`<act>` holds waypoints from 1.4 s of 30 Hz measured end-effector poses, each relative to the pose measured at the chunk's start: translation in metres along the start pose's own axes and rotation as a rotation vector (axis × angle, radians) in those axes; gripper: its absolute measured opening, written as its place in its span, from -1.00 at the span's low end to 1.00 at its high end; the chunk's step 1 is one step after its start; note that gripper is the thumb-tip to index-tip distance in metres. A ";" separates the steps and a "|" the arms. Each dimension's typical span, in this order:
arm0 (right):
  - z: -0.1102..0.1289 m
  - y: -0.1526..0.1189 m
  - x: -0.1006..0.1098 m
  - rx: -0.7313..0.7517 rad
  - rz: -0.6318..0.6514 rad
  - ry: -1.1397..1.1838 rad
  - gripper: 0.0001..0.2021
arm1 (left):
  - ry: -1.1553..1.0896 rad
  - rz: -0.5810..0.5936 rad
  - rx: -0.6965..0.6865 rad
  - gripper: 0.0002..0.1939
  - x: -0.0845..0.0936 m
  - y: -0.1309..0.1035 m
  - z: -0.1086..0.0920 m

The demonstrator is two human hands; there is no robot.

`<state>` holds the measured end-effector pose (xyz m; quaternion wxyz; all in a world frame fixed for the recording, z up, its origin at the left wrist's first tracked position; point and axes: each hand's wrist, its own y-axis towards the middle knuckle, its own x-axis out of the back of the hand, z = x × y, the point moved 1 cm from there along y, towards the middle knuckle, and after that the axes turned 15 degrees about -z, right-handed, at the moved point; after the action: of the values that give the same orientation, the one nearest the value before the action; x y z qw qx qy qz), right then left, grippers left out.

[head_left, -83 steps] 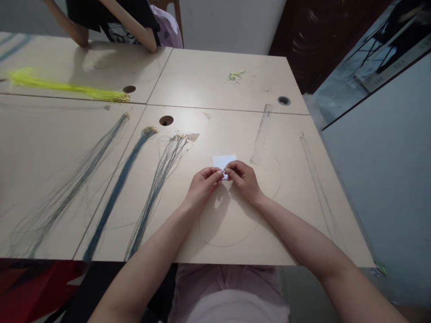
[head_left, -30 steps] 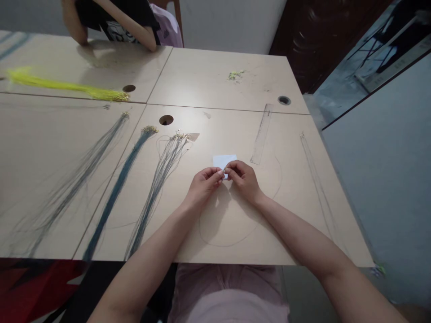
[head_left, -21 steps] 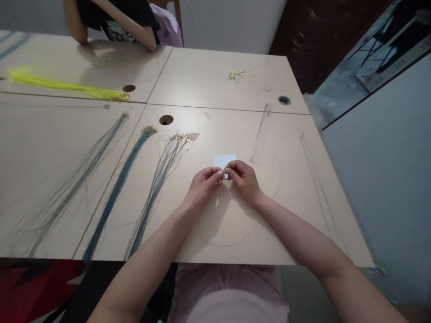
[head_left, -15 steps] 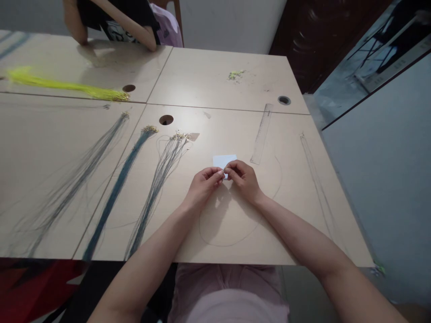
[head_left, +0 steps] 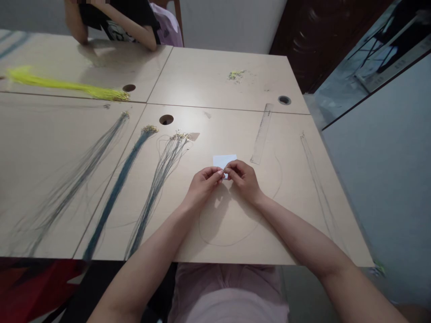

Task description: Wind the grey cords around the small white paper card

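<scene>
My left hand [head_left: 206, 181] and my right hand [head_left: 244, 178] meet fingertip to fingertip over a small white card [head_left: 224, 160]. Both are closed in a pinch, and what lies between the fingertips is too small to make out. A thin grey cord [head_left: 222, 245] curves in a wide loop on the table below my hands and passes under my right forearm. Left of my hands lies a bundle of grey cords [head_left: 153, 195] with gold-coloured ends at its top. A clear ruler [head_left: 261, 134] rests to the upper right of my right hand.
Blue cords [head_left: 117, 190], more grey cords [head_left: 90, 163] and yellow cords [head_left: 67, 85] lie to the left. Two thin cords [head_left: 315, 177] lie at the right. Yellow-green scraps [head_left: 236, 75] are farther back. A person's forearms [head_left: 126, 22] rest on the table's far side.
</scene>
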<state>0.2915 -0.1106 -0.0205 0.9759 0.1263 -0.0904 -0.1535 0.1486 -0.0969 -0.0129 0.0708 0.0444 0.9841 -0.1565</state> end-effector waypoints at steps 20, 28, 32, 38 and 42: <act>-0.002 0.000 0.000 -0.012 -0.018 -0.011 -0.90 | -0.005 -0.084 -0.025 -0.80 -0.002 -0.001 -0.003; -0.001 0.000 0.000 -0.022 -0.024 -0.013 -0.88 | 0.247 -0.212 -0.273 -0.82 -0.004 -0.007 -0.008; -0.002 0.000 0.000 -0.029 -0.017 -0.002 -0.88 | 0.314 -0.229 -0.377 -0.85 -0.005 -0.008 -0.008; -0.003 0.000 0.000 -0.026 -0.020 0.001 -0.88 | 0.398 -0.247 -0.457 -0.90 -0.003 -0.007 -0.009; -0.003 0.000 0.000 -0.027 -0.015 0.014 -0.89 | 0.480 -0.232 -0.525 -0.90 -0.002 -0.006 -0.008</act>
<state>0.2916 -0.1103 -0.0231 0.9769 0.1148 -0.0803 -0.1611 0.1491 -0.1001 -0.0028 -0.1713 -0.0515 0.9778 0.1093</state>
